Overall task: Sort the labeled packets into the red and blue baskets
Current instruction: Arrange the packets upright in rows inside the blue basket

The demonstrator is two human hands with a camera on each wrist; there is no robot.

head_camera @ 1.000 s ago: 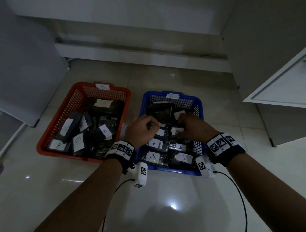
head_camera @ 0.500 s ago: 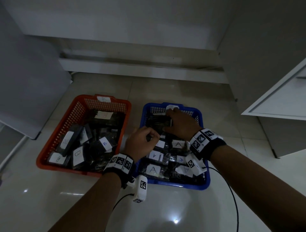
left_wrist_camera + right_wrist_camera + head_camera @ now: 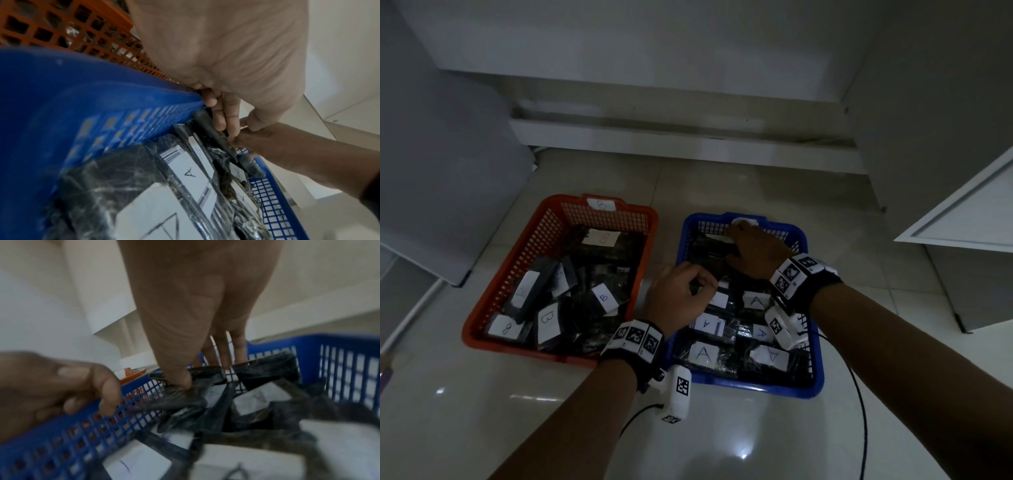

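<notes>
- Apparently the sorting is nearly done: B-marked packets [image 3: 548,322] fill the red basket [image 3: 482,339], A-marked packets [image 3: 703,353] fill the blue basket [image 3: 815,387], and none lies on the floor [image 3: 517,428].
- Head view alone shows both baskets; the left hand [image 3: 681,294] curls at the blue basket's left rim.
- Right wrist view shows the right hand [image 3: 197,363] pinching a dark packet [image 3: 185,395] at the far end; whether the left grips anything, I cannot tell.

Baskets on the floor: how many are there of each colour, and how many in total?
red basket: 1
blue basket: 1
Total: 2
</notes>
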